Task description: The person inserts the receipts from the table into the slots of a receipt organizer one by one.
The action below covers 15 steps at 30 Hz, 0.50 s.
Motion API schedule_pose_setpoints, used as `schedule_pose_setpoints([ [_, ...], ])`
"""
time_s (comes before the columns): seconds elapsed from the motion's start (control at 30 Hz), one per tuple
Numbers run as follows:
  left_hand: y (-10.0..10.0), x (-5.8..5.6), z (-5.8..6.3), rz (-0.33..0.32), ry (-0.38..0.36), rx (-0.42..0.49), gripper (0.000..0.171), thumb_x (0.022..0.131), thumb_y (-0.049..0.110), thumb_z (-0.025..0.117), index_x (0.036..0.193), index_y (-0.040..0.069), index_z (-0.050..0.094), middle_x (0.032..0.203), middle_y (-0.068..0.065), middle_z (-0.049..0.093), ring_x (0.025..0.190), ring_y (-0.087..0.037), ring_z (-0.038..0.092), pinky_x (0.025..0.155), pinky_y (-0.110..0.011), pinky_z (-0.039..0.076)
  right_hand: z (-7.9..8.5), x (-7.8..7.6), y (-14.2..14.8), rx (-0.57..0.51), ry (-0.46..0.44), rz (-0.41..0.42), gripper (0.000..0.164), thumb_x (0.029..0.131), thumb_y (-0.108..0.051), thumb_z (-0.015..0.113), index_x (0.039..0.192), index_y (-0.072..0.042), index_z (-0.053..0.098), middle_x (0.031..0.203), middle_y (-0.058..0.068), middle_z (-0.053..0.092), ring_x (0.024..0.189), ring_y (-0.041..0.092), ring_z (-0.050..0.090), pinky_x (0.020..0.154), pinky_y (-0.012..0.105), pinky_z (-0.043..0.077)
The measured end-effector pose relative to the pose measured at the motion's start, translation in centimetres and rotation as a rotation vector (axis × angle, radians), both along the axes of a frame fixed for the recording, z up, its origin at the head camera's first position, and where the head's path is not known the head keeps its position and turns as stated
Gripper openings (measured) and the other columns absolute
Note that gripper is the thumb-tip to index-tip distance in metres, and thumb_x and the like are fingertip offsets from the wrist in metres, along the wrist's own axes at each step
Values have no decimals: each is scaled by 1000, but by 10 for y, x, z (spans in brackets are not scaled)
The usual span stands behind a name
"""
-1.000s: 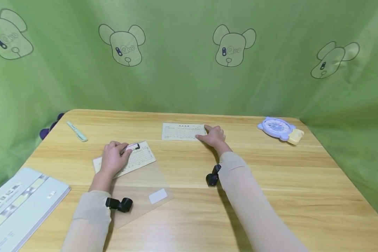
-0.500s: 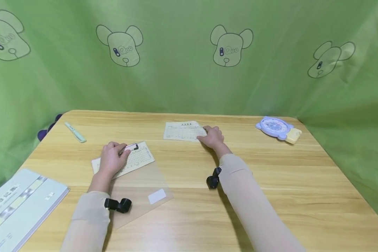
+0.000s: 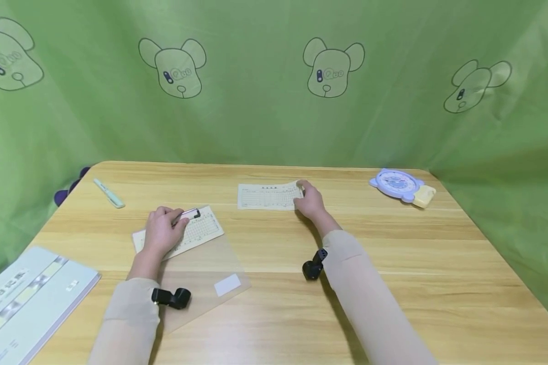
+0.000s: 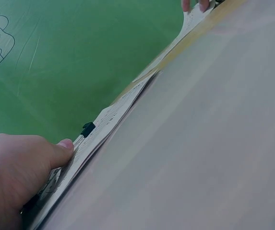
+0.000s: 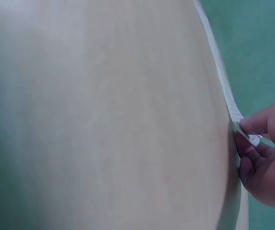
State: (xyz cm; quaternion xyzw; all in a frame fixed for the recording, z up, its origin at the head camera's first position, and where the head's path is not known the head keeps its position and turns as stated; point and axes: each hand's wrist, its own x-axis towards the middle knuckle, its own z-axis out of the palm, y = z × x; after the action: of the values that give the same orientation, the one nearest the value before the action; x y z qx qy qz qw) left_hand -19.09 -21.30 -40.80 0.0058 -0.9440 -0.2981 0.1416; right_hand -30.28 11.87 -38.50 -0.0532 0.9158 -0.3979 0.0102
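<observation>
A see-through clipboard (image 3: 205, 268) lies tilted on the table at left of centre, with a white label near its lower right corner. A printed form (image 3: 204, 227) lies across its top under a metal clip (image 3: 193, 214). My left hand (image 3: 161, 230) pinches the clip; its thumb (image 4: 63, 151) shows over the form in the left wrist view. Farther back, my right hand (image 3: 310, 200) holds a second printed form (image 3: 267, 197) by its right end. In the right wrist view that paper (image 5: 235, 115) curls up between thumb and fingers.
A pale blue folder (image 3: 32, 304) covers the table's front left. Behind it lies a mint-green pen (image 3: 109, 193). At the back right, a lilac toy clock (image 3: 396, 183) touches a pale yellow block (image 3: 424, 196). A green curtain (image 3: 255, 121) hangs behind the table.
My right hand now has the second form's right end between thumb and fingers, and has drawn it slightly right and nearer. The left hand stays at the clip.
</observation>
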Motion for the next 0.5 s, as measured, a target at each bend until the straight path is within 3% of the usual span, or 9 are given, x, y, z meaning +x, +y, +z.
schedule_pose_setpoints([
  [0.13,0,0,0,0,-2,3,37,85,21,53,111,-5,54,100,-19,45,91,-32,37,76,-42,31,0,5,4,-38,32,31,32,76,5,50,107,3,56,101,19,53,89,26,44,77,36,37],
  [0.27,0,0,-1,-1,-5,3,37,85,22,52,111,-5,54,100,-18,45,92,-31,37,76,-43,31,3,12,5,-110,19,26,32,76,7,47,104,2,60,104,16,55,86,24,45,65,29,39],
  [0.4,0,0,-1,-4,-5,8,38,85,22,52,111,-5,54,99,-18,45,91,-31,37,76,-43,31,5,19,5,-264,-32,-2,37,76,11,43,108,2,58,109,16,51,79,19,46,56,23,43],
  [0.5,0,0,0,-8,-3,10,39,84,22,52,111,-6,54,99,-18,45,91,-31,37,75,-42,31,8,24,5,-396,-66,-27,37,77,13,43,109,3,57,106,17,48,74,16,47,59,27,48],
])
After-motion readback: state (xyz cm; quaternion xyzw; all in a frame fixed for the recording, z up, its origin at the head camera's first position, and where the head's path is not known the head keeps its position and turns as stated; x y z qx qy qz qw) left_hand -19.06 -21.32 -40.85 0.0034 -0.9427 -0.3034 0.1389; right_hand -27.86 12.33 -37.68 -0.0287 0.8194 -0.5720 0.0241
